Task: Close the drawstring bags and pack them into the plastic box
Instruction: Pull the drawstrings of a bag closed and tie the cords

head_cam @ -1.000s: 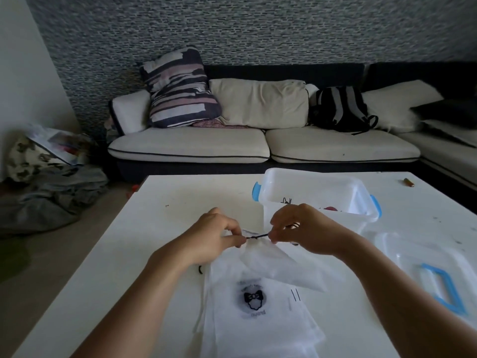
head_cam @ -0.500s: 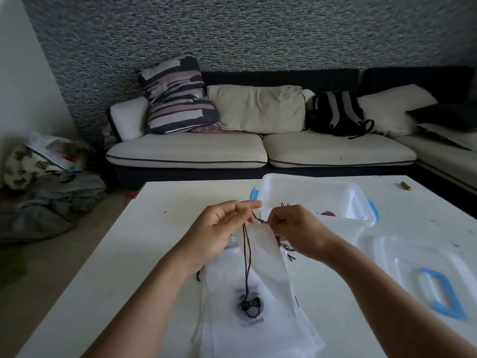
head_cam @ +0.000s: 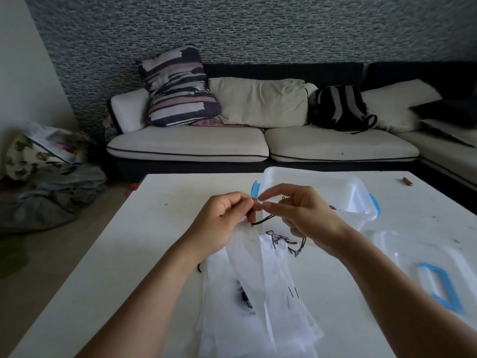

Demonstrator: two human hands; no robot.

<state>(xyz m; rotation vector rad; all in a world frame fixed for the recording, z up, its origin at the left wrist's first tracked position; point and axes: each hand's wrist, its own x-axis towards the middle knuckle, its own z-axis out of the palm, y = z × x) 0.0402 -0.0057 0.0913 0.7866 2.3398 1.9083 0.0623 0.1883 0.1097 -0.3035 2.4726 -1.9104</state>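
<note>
While both hands meet above the middle of the counter (head_cam: 160,228), I see the left hand (head_cam: 222,223) with its fingers curled, pinching the gathered mouth of a white drawstring bag (head_cam: 249,257) together with its dark cord (head_cam: 263,219). My right hand (head_cam: 302,215) sits just beside it, thumb and forefinger pressed together on the same cord at the bag's mouth, the other fingers loosely spread above. The bag hangs from that pinch and trails down toward the near edge, its lower part lying on a stack of white bags (head_cam: 258,319) that rests flat on the counter between my forearms. A dark printed mark (head_cam: 244,298) shows on the stack, partly covered by the hanging bag. More dark cords (head_cam: 281,240) lie tangled at the far end of the stack, under my right hand.

Just beyond the hands, toward the counter's far edge, stands the clear plastic box (head_cam: 343,192) with blue latches (head_cam: 255,189) on its left and right ends; it is open, and I cannot tell what lies inside. Its clear lid (head_cam: 423,257) with a blue handle (head_cam: 441,288) lies flat near the counter's right edge. A small brown cylinder (head_cam: 407,181) sits at the far right corner. Past the counter is a sofa (head_cam: 258,143) with a striped cushion (head_cam: 178,89) and a black backpack (head_cam: 340,109).
</note>
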